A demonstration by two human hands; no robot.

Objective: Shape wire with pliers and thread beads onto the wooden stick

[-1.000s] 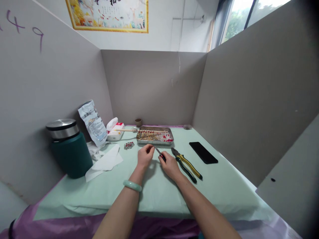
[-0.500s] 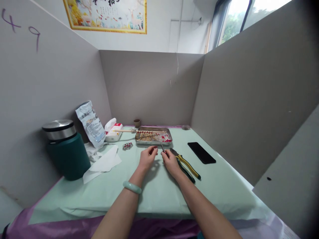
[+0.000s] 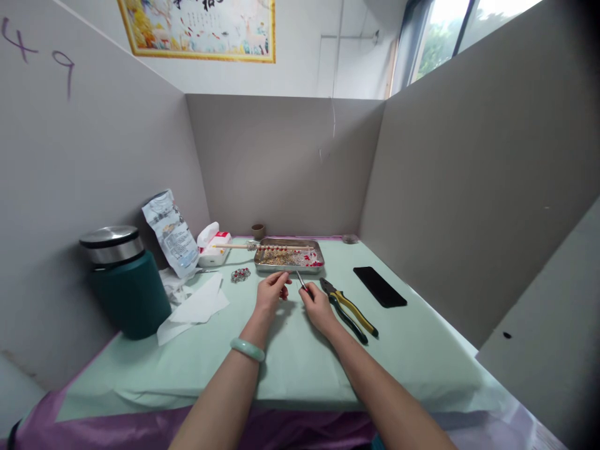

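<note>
My left hand (image 3: 272, 292), with a pale green bangle (image 3: 247, 350) on its wrist, is closed in a pinch just in front of the metal tray. Whatever sits between its fingertips is too small to make out. My right hand (image 3: 319, 306) is wrapped round a slim pointed metal tool (image 3: 300, 279), whose dark grip is mostly hidden; its tip points up and left, close to the left fingertips. The tray (image 3: 289, 271) holds gold, clear and red beads. Across it lies a thin wooden stick (image 3: 234, 246) with red beads along it. A bead string (image 3: 240, 275) rests left of the tray.
Large pliers (image 3: 349, 310) with yellow and dark green handles lie right of my right hand, near a black phone (image 3: 379, 287). At left stand a green flask (image 3: 126, 294), a foil pouch (image 3: 172, 234) and a tissue pack (image 3: 216, 250); white paper (image 3: 194, 312) lies before them. Grey partitions enclose the table.
My left hand has moved slightly left and turned, its fingertips still pinched. The right hand has shifted a little left, and the tool's tip leans further left.
</note>
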